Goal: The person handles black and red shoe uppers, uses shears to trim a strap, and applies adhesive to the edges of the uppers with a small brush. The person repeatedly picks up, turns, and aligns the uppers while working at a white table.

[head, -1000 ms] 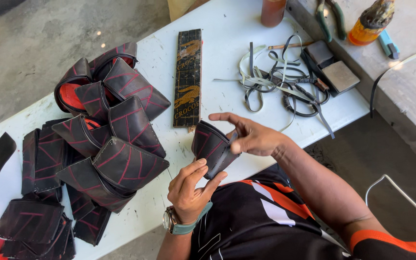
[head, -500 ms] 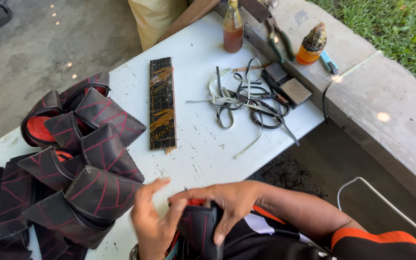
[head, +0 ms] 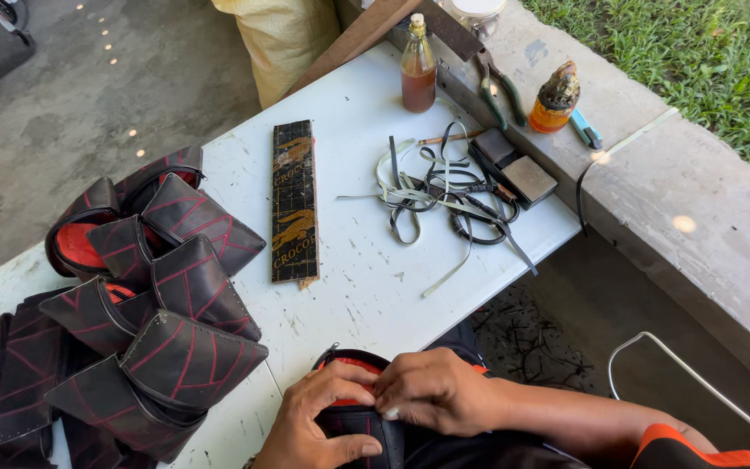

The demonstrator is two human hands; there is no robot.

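While both hands work at the bottom edge of the view, the black pouch (head: pixel 359 423) sits pinched between them — left hand (head: pixel 316 426) gripping its side with the thumb laid across the front, right hand (head: pixel 438 391) clenched over its red-lined rim. It looks like stiff, matte leather with red stitching. More curved pouches (head: pixel 158 313) lie heaped, well apart, on the white table (head: pixel 366 287).
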